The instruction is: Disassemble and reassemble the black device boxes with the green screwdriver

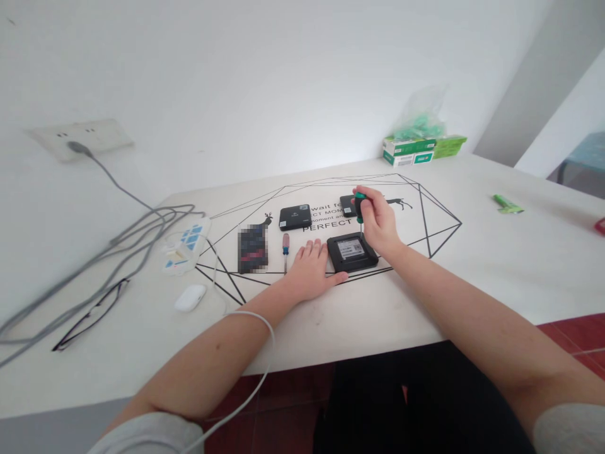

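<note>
1. The right hand [380, 224] had its fingers closed round the handle of a green-and-black screwdriver [360, 207], which stood nearly upright with its shaft pointing down.
2. Below it lay a black box [352, 252], flat on the white bench [425, 296], label side up. The shaft met the box near its far right corner; whether the tip sat in a screw could not be told.
3. The left hand [308, 274] lay palm down just left of the box, its fingers slightly spread and the thumb stretched out along the near edge. It gripped nothing that showed; whether it touched the box was unclear.
4. A red-and-blue screwdriver [286, 243] lay left of that hand, out of use. Beyond it rested a small black case [295, 217], and another dark case [347, 205] was partly hidden behind the right hand.
5. The step in hand seemed to be screwdriver work at that corner.
6. As a judgement, the next move called for a straight shaft, light downward pressure while turning, and the left hand steadying the box against twisting.
</note>
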`<state>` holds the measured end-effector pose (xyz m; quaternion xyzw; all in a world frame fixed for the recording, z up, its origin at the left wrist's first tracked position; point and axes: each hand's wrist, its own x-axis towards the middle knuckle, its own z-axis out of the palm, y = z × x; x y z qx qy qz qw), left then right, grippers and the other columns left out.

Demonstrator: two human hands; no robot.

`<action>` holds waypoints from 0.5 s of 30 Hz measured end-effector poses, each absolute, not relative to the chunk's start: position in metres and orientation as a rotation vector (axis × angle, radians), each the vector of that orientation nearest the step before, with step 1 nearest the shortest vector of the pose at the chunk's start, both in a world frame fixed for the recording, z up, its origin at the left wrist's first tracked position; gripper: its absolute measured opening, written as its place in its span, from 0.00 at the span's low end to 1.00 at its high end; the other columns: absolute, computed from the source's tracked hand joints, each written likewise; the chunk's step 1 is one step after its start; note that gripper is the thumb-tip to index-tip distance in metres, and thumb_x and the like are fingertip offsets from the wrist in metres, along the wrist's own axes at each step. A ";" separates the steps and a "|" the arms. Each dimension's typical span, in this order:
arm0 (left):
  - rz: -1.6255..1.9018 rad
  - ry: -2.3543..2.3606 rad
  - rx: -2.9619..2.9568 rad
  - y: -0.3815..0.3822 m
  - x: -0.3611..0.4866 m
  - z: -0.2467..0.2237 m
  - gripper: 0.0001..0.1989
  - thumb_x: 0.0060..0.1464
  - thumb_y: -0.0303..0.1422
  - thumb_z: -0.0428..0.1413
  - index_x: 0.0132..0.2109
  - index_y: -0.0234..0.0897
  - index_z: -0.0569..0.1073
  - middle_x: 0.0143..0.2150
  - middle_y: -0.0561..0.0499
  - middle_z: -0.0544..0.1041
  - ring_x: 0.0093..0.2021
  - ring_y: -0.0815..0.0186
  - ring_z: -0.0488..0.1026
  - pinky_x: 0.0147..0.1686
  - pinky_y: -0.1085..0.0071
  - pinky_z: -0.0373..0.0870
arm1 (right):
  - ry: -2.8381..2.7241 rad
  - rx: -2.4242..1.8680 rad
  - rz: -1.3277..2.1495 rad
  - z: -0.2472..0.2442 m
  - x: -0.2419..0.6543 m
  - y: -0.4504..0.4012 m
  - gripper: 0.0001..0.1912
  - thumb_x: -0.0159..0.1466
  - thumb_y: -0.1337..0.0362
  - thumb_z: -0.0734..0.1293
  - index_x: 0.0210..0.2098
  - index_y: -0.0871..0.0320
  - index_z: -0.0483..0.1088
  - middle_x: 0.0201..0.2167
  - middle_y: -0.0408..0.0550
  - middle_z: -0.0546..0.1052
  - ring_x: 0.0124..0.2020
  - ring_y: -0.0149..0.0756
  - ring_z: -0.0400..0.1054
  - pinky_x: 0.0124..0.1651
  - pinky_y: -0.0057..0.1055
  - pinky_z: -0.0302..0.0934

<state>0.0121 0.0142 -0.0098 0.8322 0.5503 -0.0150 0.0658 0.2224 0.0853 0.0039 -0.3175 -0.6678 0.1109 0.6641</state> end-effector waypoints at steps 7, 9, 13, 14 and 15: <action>-0.058 1.675 2.529 0.011 0.014 -0.009 0.52 0.67 0.65 0.41 0.78 0.22 0.51 0.81 0.26 0.46 0.81 0.37 0.44 0.76 0.47 0.46 | -1.433 -0.805 0.072 0.002 0.221 0.086 0.16 0.67 0.52 0.72 0.50 0.51 0.71 0.43 0.48 0.73 0.40 0.39 0.69 0.45 0.43 0.71; -0.046 1.680 2.539 0.011 0.014 -0.009 0.52 0.67 0.64 0.41 0.78 0.22 0.51 0.80 0.26 0.47 0.80 0.37 0.44 0.75 0.47 0.46 | -1.452 -0.796 0.069 0.004 0.220 0.083 0.16 0.69 0.51 0.70 0.51 0.50 0.72 0.44 0.49 0.73 0.43 0.41 0.70 0.46 0.44 0.71; -0.033 1.687 2.550 0.009 0.016 -0.010 0.52 0.67 0.63 0.42 0.77 0.21 0.51 0.80 0.25 0.48 0.80 0.36 0.46 0.75 0.48 0.47 | -1.483 -0.733 0.176 0.004 0.216 0.079 0.18 0.76 0.50 0.58 0.55 0.49 0.73 0.50 0.53 0.77 0.53 0.44 0.73 0.55 0.48 0.71; -0.030 1.690 2.551 0.008 0.017 -0.010 0.51 0.67 0.63 0.42 0.77 0.21 0.52 0.80 0.25 0.48 0.80 0.36 0.46 0.75 0.48 0.48 | -1.478 -0.729 0.228 0.003 0.215 0.079 0.18 0.77 0.50 0.57 0.56 0.49 0.72 0.51 0.52 0.79 0.52 0.43 0.74 0.56 0.47 0.71; -0.028 1.693 2.553 0.007 0.017 -0.009 0.50 0.68 0.62 0.42 0.77 0.21 0.52 0.80 0.25 0.49 0.80 0.36 0.47 0.75 0.48 0.48 | -1.467 -0.736 0.268 0.003 0.213 0.079 0.18 0.77 0.50 0.56 0.56 0.49 0.71 0.50 0.51 0.80 0.49 0.42 0.76 0.54 0.46 0.72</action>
